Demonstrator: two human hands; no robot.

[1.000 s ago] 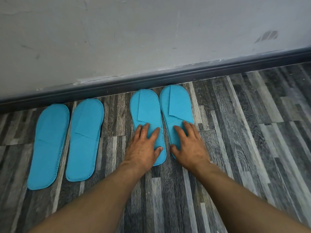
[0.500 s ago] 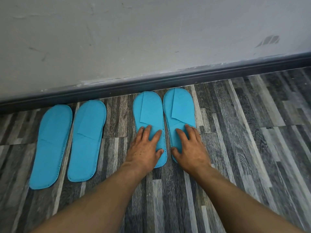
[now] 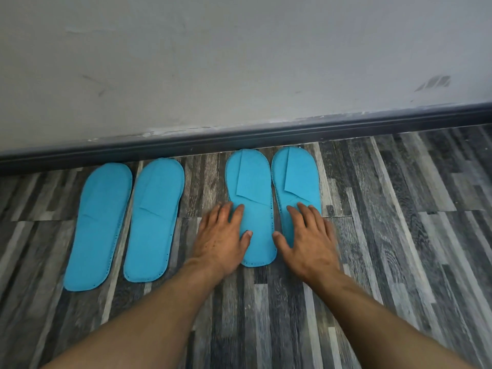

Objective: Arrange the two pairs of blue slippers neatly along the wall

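Observation:
Four flat blue slippers lie on the floor with their toes toward the wall. The left pair, one slipper beside another, lies untouched. On the right pair, my left hand rests flat with spread fingers on the left edge of the inner slipper. My right hand lies flat over the heel half of the outer slipper, hiding its heel. Neither hand grips anything.
A pale grey wall with a dark skirting board runs across the back. The floor is grey wood-pattern planks. A gap of floor separates the two pairs.
My hands have slid a little outward and back on the right pair: the left hand now sits more off the slipper's left edge. The slippers barely moved.

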